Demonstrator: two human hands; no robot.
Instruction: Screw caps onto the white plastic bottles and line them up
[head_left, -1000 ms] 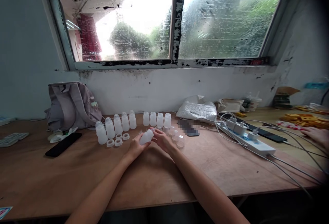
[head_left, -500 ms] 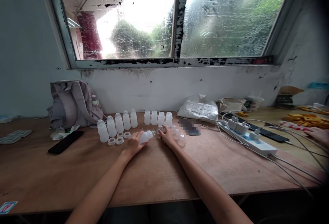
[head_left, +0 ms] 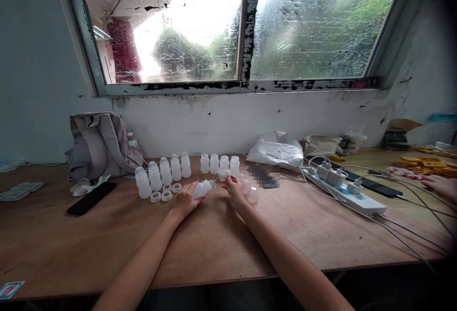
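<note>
My left hand (head_left: 185,201) grips a small white plastic bottle (head_left: 201,189) tilted on its side, its neck pointing right, low over the wooden table (head_left: 214,244). My right hand (head_left: 233,189) is just right of the bottle's neck, fingers pinched on a small clear cap (head_left: 223,174). Behind them stand two rows of upright white bottles (head_left: 162,172) (head_left: 219,164). Several white rings (head_left: 164,194) lie left of my left hand, and clear caps (head_left: 250,191) lie right of my right hand.
A grey bag (head_left: 102,144) and a black phone (head_left: 91,198) lie at the left. A white plastic bag (head_left: 274,153), a power strip (head_left: 348,192) with cables and another person's hand (head_left: 442,186) are at the right. A wall and window rise behind.
My right hand left the bottle's neck, reached to the caps on the table, and now has lifted a clear cap slightly. The left hand has kept the bottle, lowering it a little.
</note>
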